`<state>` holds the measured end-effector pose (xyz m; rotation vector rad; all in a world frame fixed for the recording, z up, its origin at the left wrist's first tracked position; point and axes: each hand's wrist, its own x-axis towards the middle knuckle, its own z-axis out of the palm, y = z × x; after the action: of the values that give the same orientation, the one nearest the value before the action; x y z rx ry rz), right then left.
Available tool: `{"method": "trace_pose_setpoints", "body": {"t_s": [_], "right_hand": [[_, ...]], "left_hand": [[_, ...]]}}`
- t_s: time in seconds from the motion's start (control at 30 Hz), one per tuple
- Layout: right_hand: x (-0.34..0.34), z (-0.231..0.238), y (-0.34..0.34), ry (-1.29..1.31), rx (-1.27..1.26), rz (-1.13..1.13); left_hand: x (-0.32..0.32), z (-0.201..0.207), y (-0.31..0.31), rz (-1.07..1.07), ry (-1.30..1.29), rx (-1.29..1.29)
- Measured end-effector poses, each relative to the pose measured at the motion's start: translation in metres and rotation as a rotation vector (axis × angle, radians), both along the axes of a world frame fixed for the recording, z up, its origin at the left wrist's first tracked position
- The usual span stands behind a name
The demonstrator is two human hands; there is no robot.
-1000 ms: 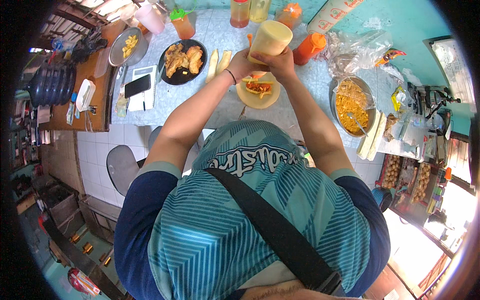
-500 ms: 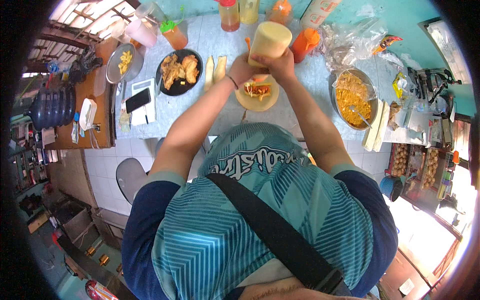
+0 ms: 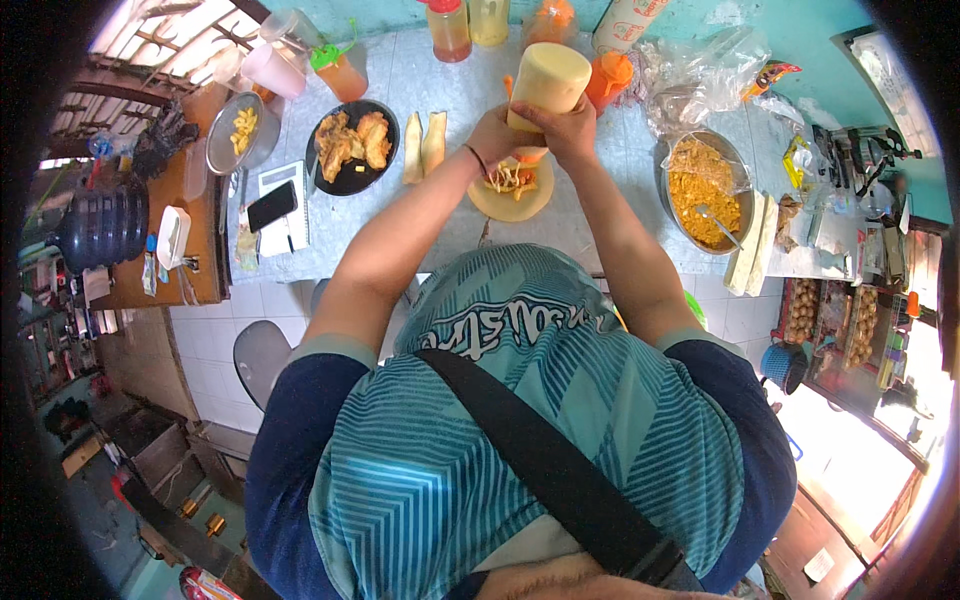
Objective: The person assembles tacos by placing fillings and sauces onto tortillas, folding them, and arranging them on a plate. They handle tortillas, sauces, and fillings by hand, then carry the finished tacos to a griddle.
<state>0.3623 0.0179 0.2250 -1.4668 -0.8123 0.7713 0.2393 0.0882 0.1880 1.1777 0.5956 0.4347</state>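
Both hands are wrapped around an upturned squeeze bottle (image 3: 549, 78) of pale yellow sauce. My left hand (image 3: 494, 138) grips its left side near the lower end, and my right hand (image 3: 568, 130) grips its right side. Below them a round, flat wrapper (image 3: 508, 206) lies on the table, with a filling (image 3: 513, 178) of strips and red sauce on it. Pale streaks of sauce cross the filling. My left hand partly hides it, and the nozzle is hard to make out. Two rolled wraps (image 3: 424, 145) lie just left of my left hand.
A black plate of fried pieces (image 3: 352, 182), a phone (image 3: 272, 205) and a metal bowl (image 3: 262, 150) are to the left. At right stands a bowl of yellow filling with a spoon (image 3: 690, 180), beside more rolls (image 3: 750, 250). Sauce bottles (image 3: 449, 35) line the back.
The bottle and both hands have shifted slightly to the right over the wrapper. More pale sauce streaks now show on the filling.
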Motion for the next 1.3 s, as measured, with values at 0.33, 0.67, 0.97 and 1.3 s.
{"method": "trace_pose_setpoints", "body": {"t_s": [0.33, 0.67, 0.97, 1.3], "right_hand": [[0.011, 0.008, -0.006, -0.016, 0.075, -0.053], [0.021, 0.009, -0.015, -0.047, -0.029, -0.08], [0.01, 0.008, -0.004, -0.053, 0.101, -0.063], [-0.008, -0.003, 0.013, 0.023, 0.081, -0.019]], "left_hand": [[0.016, -0.004, -0.003, -0.099, -0.002, -0.076], [0.027, 0.008, -0.009, -0.085, -0.062, -0.119], [0.014, 0.006, -0.001, -0.059, -0.055, -0.085], [-0.013, -0.004, 0.012, -0.049, 0.034, 0.022]]}}
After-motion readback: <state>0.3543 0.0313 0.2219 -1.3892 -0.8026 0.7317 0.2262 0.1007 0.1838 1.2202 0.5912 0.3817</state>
